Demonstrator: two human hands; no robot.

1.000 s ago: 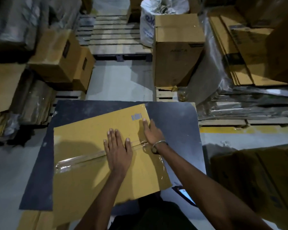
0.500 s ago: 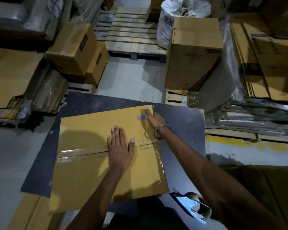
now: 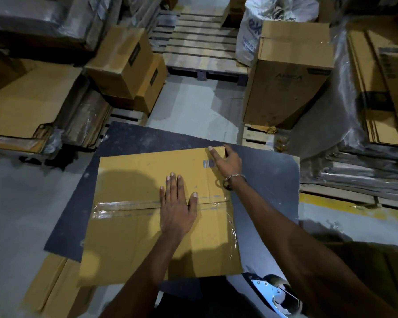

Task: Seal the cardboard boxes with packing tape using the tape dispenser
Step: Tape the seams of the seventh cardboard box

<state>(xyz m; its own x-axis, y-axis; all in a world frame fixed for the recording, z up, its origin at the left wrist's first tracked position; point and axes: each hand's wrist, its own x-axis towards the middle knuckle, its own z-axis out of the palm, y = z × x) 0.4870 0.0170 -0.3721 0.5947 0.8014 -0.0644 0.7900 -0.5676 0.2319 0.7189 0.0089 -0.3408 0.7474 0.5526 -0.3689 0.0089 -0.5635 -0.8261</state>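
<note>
Box on the work surface, hands on top, dispenser at the near right

The cardboard box (image 3: 147, 226) lies on the work surface (image 3: 274, 180), with the strip of tape (image 3: 124, 206) running left to right across its top. The left hand (image 3: 177, 210) lies flat on the tape near the middle; the right hand (image 3: 228, 162) rests at the box's far right corner. The tape dispenser (image 3: 274, 294) lies at the near right, beside the box. A tall box (image 3: 287, 88) stands far right on a pallet, a wooden pallet (image 3: 198, 47) far behind.
</note>
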